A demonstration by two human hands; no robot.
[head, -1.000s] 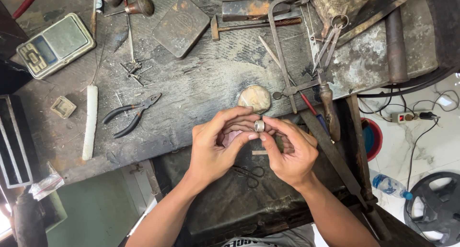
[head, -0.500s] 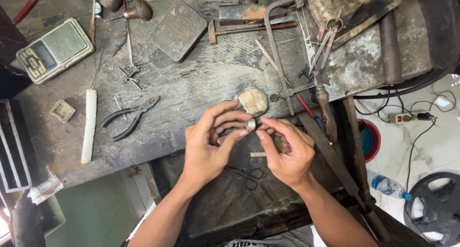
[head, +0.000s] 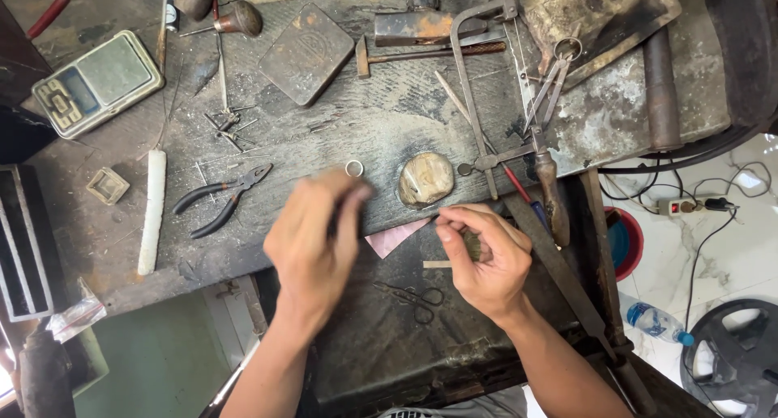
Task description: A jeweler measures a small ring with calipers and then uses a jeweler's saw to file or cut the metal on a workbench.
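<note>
Head view, looking straight down on a scarred dark workbench point(head: 340, 134). Left hand point(head: 312, 244) is blurred; its fingers are loosely curled, tips near the bench edge, and whether they pinch anything cannot be told. Small silver ring point(head: 354, 169) lies on the bench just beyond the left fingertips, apart from them. Ring rests flat: its opening faces up toward the camera, axis vertical, so it shows no long axis in plan.

Right hand point(head: 482, 260) sits over the lower dark tray point(head: 389, 337), thumb and forefinger closed together at the tip on something too small to identify; remaining fingers are curled in.

Pale rounded lump point(head: 426, 178) lies between the two hands at the bench edge, just right of the ring. Pink paper scrap point(head: 395, 238) sits below it, between the hands. Small scissors point(head: 413, 298) lie on the tray below the hands.

Black-handled pliers point(head: 223, 197) lie left of the left hand, nose pointing up-right. White stick point(head: 151, 211) lies further left, long axis near vertical in frame. Pocket scale point(head: 97, 81) is at upper left. Saw frame point(head: 486, 94) and dividers point(head: 551, 81) are at upper right, small hammer point(head: 429, 55) between them and a square dark tin point(head: 306, 55).
</note>
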